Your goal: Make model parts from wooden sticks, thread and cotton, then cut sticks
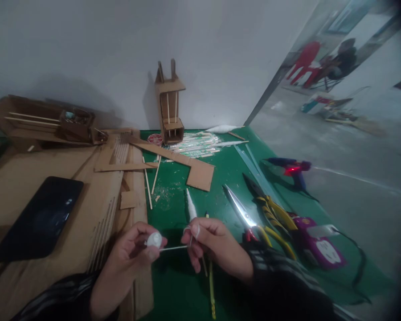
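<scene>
In my left hand [128, 256], a round white spool of thread [154, 240] is pinched between thumb and fingers. A taut white thread [174, 248] runs from it to my right hand [217, 245], where a loop passes around the fingers. My right fingers are closed on a thin stick wound with white thread [191, 206], its tapered tip pointing away from me; part of it is hidden by the hand. Just under that hand, a yellow pencil [211, 285] lies on the green table [177, 285].
Scissors [242, 209], pliers [270, 207], a glue gun [292, 169] with a red light and a purple box [321, 245] lie right. A dark phone [40, 218] rests on cardboard at left. A cardboard structure [163, 102] stands against the wall, beside wrapped sticks [200, 143].
</scene>
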A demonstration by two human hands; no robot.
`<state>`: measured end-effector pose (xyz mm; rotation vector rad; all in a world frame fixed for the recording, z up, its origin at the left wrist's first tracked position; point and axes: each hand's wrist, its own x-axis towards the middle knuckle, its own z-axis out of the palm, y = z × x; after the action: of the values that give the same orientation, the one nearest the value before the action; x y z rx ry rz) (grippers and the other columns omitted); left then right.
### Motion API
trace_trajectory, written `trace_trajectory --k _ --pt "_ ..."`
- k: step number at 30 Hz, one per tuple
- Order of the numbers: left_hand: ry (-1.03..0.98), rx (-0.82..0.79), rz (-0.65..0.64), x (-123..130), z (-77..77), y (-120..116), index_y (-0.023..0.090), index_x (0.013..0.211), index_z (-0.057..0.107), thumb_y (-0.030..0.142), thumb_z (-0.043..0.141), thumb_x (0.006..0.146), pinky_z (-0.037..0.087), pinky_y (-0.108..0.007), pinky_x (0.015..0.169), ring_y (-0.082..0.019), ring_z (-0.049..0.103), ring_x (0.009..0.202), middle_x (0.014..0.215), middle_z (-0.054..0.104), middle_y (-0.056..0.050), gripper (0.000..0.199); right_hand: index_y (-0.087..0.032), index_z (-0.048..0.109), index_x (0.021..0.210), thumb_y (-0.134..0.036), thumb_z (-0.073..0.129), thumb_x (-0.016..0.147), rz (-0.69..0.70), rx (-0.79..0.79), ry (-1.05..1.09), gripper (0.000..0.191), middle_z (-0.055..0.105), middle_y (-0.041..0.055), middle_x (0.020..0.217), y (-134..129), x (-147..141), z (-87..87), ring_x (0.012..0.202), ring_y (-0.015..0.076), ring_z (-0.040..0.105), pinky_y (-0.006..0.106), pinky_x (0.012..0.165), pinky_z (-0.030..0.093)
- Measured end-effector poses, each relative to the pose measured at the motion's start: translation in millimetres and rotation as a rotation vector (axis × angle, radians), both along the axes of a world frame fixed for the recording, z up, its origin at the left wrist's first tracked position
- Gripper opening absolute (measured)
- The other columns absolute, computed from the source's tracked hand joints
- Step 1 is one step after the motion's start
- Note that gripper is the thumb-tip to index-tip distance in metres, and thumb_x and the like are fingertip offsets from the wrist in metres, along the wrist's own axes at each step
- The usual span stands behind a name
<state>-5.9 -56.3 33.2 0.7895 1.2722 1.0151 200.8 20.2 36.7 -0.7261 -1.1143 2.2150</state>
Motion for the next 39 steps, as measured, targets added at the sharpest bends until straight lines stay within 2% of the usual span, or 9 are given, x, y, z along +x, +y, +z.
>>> trace_trajectory --k 3,5,8,10,17,25,33,39 --pt "-0.037 0.012 0.055 -0.1 -1.9 -0.6 0.021 0.085 0.062 0.038 0.076 0.074 0.048 -0.024 0.076 -0.018 0.064 0.088 0.085 0.07 -0.002 0.025 -0.011 0.07 0.091 -0.049 0.058 0.089 -0.002 0.205 -0.304 0.04 0.053 -0.0036 0.055 -1.1 -0.3 2.8 0.046 0.0078 0.052 0.018 0.045 0.045" --pt "-0.046 0.02 0.077 0.0 -2.4 -0.8 0.021 0.083 0.063 0.038 0.077 0.073 0.048 -0.024 0.077 -0.019 0.064 0.088 0.085 0.071 -0.002 0.024 -0.011 0.072 0.091 -0.047 0.057 0.09 0.073 0.386 -0.435 0.039 0.055 -0.0026 0.058 -1.7 -1.0 4.3 0.049 0.0074 0.05 0.018 0.047 0.042" --pt "-0.043 0.005 0.099 -0.6 -2.1 -1.0 0.019 0.085 0.064 0.036 0.078 0.073 0.048 -0.024 0.074 -0.018 0.064 0.084 0.087 0.072 -0.004 0.026 -0.012 0.074 0.087 -0.04 0.057 0.092 0.222 0.634 -0.497 0.033 0.061 0.0005 0.065 -1.8 -1.6 3.3 0.059 0.0096 0.055 0.02 0.056 0.043" --pt "-0.053 -0.017 0.118 -1.3 -1.8 -0.9 0.019 0.088 0.063 0.038 0.079 0.072 0.049 -0.024 0.071 -0.018 0.064 0.081 0.088 0.073 -0.005 0.029 -0.012 0.074 0.085 -0.036 0.059 0.091 0.297 0.719 -0.508 0.03 0.065 0.0023 0.069 -2.0 -1.3 1.1 0.063 0.0111 0.057 0.021 0.061 0.044" --pt "-0.024 0.001 0.098 -1.6 -2.0 -0.3 0.021 0.097 0.061 0.041 0.071 0.081 0.05 -0.025 0.073 -0.016 0.065 0.08 0.102 0.073 -0.007 0.028 -0.012 0.069 0.078 -0.028 0.057 0.089 0.383 0.859 -0.529 0.023 0.06 0.0 0.063 -3.3 0.8 0.8 0.055 0.0087 0.05 0.018 0.053 0.039" --pt "-0.071 0.035 0.094 2.1 1.5 1.1 0.022 0.102 0.058 0.039 0.065 0.086 0.05 -0.024 0.071 -0.015 0.064 0.084 0.11 0.07 -0.006 0.024 -0.015 0.06 0.066 -0.017 0.055 0.084 0.509 0.931 -0.386 0.019 0.047 -0.0042 0.059 -1.1 -0.4 8.1 0.052 0.0072 0.043 0.017 0.05 0.035" --pt "-0.052 0.091 0.144 6.3 1.5 0.1 0.023 0.101 0.057 0.037 0.066 0.086 0.05 -0.024 0.066 -0.014 0.064 0.079 0.11 0.068 -0.005 0.022 -0.018 0.05 0.062 -0.011 0.054 0.081 0.54 0.933 -0.301 0.021 0.044 -0.0051 0.059 -0.3 -0.5 10.4 0.053 0.0073 0.043 0.017 0.051 0.036" --pt "-0.052 0.074 0.151 3.5 -0.4 -1.6 0.024 0.105 0.054 0.037 0.063 0.089 0.051 -0.024 0.076 -0.016 0.064 0.09 0.117 0.066 -0.007 0.022 -0.019 0.044 0.059 -0.011 0.053 0.081 0.527 0.927 -0.326 0.025 0.041 -0.0058 0.059 0.7 -0.3 11.8 0.053 0.0068 0.04 0.017 0.051 0.035"
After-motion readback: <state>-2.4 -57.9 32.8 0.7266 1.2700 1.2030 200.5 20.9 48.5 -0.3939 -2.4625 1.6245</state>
